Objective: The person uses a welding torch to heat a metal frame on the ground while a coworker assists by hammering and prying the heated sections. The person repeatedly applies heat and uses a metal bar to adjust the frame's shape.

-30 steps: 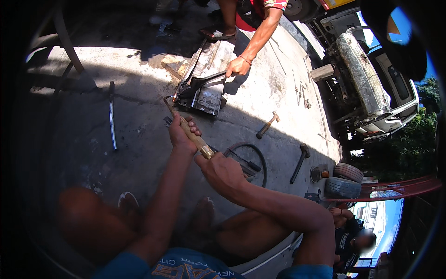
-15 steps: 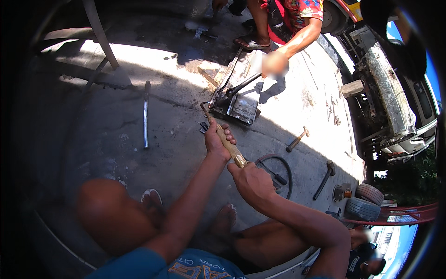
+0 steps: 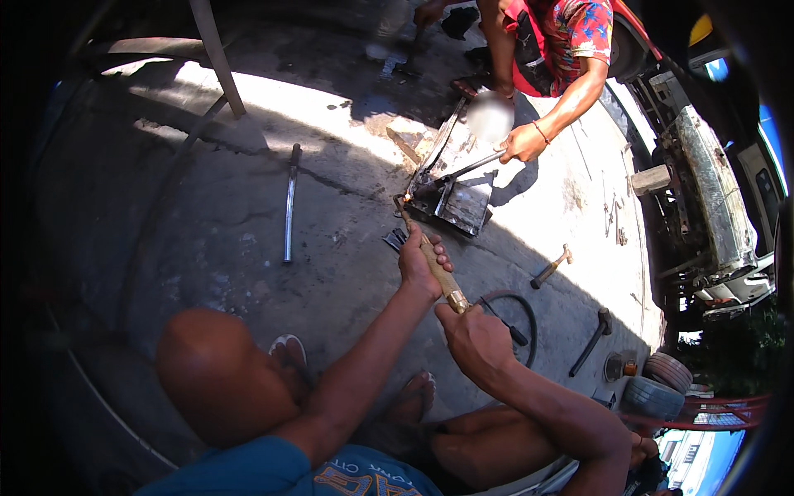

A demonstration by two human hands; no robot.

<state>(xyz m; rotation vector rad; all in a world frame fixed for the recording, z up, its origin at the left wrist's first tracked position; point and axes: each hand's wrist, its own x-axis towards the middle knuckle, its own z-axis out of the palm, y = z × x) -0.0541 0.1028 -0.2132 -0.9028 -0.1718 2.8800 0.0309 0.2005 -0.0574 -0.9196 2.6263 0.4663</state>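
A brass gas torch [image 3: 442, 271] slants up and away from me, gripped by both my hands. My left hand [image 3: 420, 269] is closed around the front part of its body. Behind it, my right hand [image 3: 481, 337] is wrapped around the torch's rear end, near the fitting. The bent nozzle reaches the near left corner of a worn metal panel [image 3: 467, 205], where a small orange glow shows. Across from me, a co-worker's hand [image 3: 525, 143] grips a long-handled tool [image 3: 475, 167] whose dark head rests on the panel.
A metal pipe [image 3: 290, 207] lies on the concrete to the left. On the right are a small hammer [image 3: 552, 266], another dark hammer [image 3: 590, 341], a black hose [image 3: 530, 318] and stacked tires [image 3: 653, 397]. A stripped vehicle part [image 3: 707, 186] stands at the far right.
The whole scene has shifted right and slightly down in the view. The orange glow at the nozzle is more visible. Both my hands keep their hold on the torch.
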